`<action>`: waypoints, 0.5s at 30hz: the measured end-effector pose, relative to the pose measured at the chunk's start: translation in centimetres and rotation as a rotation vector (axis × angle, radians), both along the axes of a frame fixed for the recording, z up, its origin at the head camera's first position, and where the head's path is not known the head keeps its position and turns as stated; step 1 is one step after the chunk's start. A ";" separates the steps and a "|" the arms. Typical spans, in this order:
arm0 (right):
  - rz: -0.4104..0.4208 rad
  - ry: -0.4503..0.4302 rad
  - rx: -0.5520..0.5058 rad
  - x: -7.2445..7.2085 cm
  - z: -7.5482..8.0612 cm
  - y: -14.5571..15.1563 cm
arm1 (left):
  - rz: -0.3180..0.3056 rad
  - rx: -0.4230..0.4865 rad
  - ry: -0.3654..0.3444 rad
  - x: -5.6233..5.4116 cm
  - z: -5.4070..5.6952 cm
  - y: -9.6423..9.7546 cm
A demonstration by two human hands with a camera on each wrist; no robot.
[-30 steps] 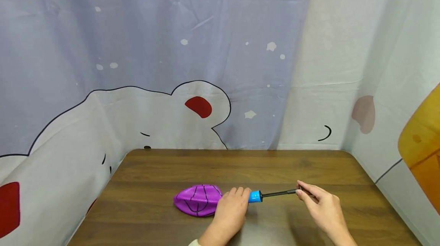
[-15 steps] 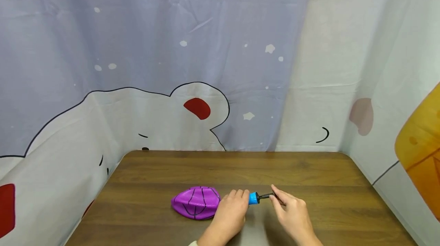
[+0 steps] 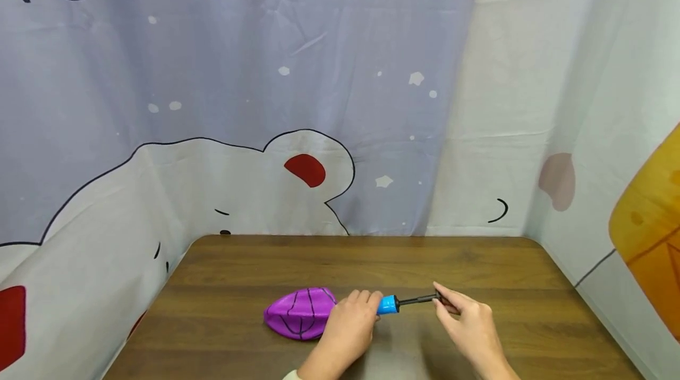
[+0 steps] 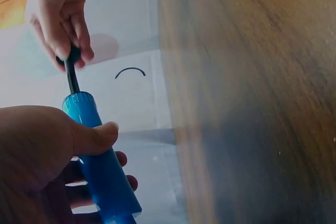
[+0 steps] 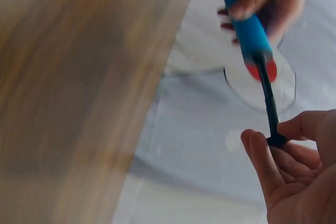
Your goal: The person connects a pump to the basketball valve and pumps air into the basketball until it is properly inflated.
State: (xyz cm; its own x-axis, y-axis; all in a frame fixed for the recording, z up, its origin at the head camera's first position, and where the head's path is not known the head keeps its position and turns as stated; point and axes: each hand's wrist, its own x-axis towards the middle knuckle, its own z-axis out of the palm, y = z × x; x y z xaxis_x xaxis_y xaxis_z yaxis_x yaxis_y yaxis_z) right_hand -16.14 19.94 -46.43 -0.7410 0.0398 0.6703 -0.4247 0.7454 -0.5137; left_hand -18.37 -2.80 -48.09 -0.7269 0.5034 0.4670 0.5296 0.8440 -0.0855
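A blue hand pump point(image 3: 388, 305) lies across the middle of the head view, its black rod point(image 3: 418, 299) partly drawn out to the right. My left hand point(image 3: 350, 324) grips the barrel, thumb on top and fingers curled beneath it in the left wrist view. At the rod's far end, my right hand point(image 3: 470, 321) pinches the small black handle point(image 5: 276, 139) between thumb and fingers. A slack, dented purple ball point(image 3: 300, 314) with black lines is left of my left hand, at the pump's other end. My left hand hides where ball and pump meet in the head view.
Both hands work above a brown wooden table point(image 3: 239, 268) with rounded far corners. A printed cloth curtain point(image 3: 393, 120) hangs behind it and along both sides.
My right hand first moved left, sliding the rod into the barrel, then came back right, drawing part of it out. The left hand keeps its grip on the pump, shifting only slightly.
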 end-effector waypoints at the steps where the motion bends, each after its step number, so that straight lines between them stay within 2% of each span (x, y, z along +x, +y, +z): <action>1: -0.019 -0.019 -0.007 0.1 0.3 0.6 | 0.002 0.001 -0.015 0.0 0.0 0.0; 4: -0.063 -0.056 0.007 0.6 0.9 2.2 | -0.003 0.011 -0.053 0.1 0.0 0.0; 8: -0.085 -0.028 0.039 0.9 1.0 2.9 | -0.015 0.016 -0.072 0.2 -0.4 0.0; 10: -0.083 -0.005 0.048 0.8 0.7 2.6 | -0.017 0.010 -0.061 0.2 -0.5 -0.1; 15: -0.079 0.050 0.081 0.4 0.0 0.6 | -0.020 -0.037 0.018 0.0 -0.6 0.0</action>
State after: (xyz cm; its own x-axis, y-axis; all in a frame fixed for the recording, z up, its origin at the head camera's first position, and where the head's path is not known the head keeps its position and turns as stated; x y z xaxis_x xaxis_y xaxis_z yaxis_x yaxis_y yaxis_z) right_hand -15.71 20.52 -46.40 -0.7031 0.0408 0.7099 -0.3865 0.8161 -0.4296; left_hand -18.42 -2.79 -48.71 -0.7080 0.5352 0.4607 0.5447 0.8291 -0.1261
